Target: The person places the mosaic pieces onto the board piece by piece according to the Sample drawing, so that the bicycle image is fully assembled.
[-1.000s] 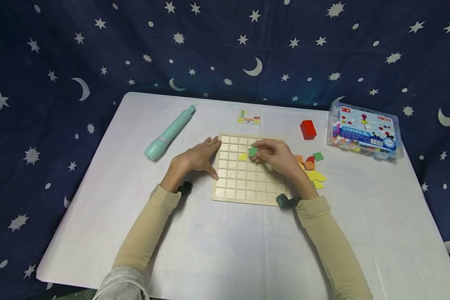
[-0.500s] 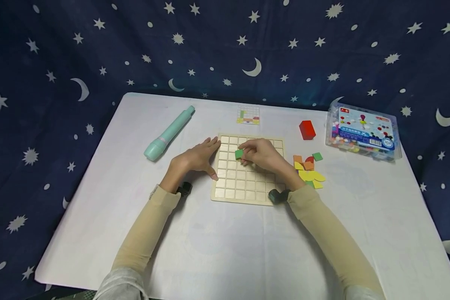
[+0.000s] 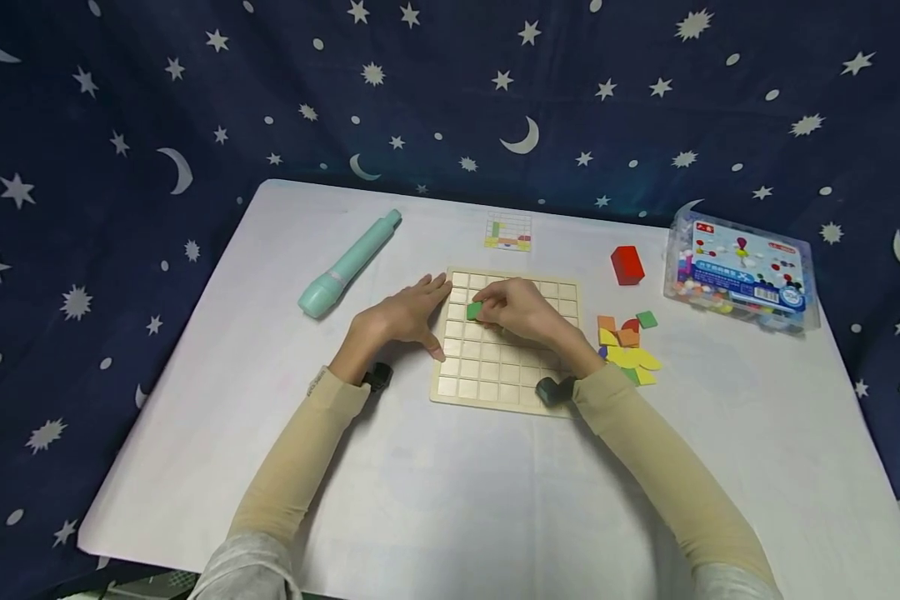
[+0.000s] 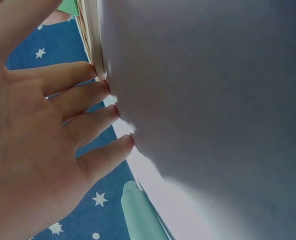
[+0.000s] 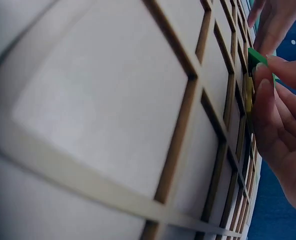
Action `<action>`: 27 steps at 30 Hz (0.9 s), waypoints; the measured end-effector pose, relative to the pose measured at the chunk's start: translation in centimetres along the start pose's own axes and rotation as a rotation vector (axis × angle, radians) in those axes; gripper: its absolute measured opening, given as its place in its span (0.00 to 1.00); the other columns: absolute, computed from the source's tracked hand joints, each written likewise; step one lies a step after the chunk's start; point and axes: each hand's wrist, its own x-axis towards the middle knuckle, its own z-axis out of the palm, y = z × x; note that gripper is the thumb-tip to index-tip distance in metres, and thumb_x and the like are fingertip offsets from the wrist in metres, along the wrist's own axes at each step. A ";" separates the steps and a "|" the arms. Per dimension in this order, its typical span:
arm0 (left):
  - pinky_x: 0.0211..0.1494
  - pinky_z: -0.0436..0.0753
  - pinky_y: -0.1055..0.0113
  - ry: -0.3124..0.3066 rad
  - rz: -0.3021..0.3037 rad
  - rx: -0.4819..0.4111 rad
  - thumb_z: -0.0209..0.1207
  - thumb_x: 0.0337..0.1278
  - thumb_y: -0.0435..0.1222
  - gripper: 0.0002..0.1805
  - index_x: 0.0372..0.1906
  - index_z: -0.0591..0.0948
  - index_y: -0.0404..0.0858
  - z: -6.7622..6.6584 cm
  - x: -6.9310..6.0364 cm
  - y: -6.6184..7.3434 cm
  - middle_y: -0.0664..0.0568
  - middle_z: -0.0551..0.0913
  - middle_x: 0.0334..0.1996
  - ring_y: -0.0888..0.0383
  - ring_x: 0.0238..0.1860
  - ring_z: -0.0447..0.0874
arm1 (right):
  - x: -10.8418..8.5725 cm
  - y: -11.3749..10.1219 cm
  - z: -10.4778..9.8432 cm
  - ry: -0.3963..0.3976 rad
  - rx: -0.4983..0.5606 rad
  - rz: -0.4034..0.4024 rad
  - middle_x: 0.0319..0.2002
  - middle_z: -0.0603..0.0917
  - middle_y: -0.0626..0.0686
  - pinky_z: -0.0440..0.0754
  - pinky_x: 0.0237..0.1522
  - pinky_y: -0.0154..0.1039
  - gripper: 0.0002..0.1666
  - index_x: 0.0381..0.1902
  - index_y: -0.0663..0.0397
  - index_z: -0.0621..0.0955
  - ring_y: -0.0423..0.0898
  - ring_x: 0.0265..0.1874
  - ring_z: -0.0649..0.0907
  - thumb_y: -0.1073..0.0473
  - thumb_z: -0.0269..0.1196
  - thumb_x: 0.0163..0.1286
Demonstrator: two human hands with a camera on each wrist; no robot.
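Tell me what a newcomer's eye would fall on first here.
Likely the dark blue cloth with pale stars and moons behind the white table. Near the table's middle, the right hand pinches a green piece at the gridded wooden board; the left hand rests at its left edge. A brightly labelled box sits far right.

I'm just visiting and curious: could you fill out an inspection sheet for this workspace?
Surface: white table with rounded far-left corner.
Job's things: wooden grid board; green tile at its upper-left part; loose colored pieces off its right side; gridded pattern card beyond it.
Clutter: teal flashlight-shaped object at left; red block and labeled plastic case at right.
Hands: left hand spread at the board's left edge; right hand pinching the green tile.
Cables: nothing seen on the table.
Surroundings: dark-blue star-and-moon curtain behind and at the sides.
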 end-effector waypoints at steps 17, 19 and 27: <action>0.84 0.50 0.44 0.005 0.007 0.005 0.80 0.42 0.50 0.71 0.84 0.45 0.40 0.1 0.2 0.1 0.49 0.38 0.85 0.47 0.85 0.33 | 0.4 0.2 0.3 0.015 -0.063 -0.037 0.33 0.84 0.53 0.79 0.41 0.40 0.17 0.52 0.61 0.86 0.46 0.31 0.79 0.64 0.72 0.66; 0.84 0.49 0.44 0.003 0.007 0.003 0.80 0.42 0.50 0.71 0.84 0.45 0.40 0.1 0.2 0.0 0.50 0.38 0.85 0.47 0.85 0.33 | 0.4 0.2 0.3 0.012 -0.061 -0.037 0.33 0.84 0.53 0.78 0.40 0.40 0.16 0.52 0.60 0.86 0.45 0.31 0.78 0.64 0.71 0.66; 0.84 0.49 0.45 0.001 -0.001 0.012 0.80 0.43 0.51 0.71 0.84 0.45 0.40 0.0 0.1 0.0 0.49 0.38 0.85 0.47 0.85 0.33 | 0.0 0.9 -0.6 0.031 -0.021 -0.045 0.37 0.85 0.53 0.78 0.43 0.41 0.12 0.50 0.56 0.87 0.48 0.36 0.79 0.63 0.66 0.71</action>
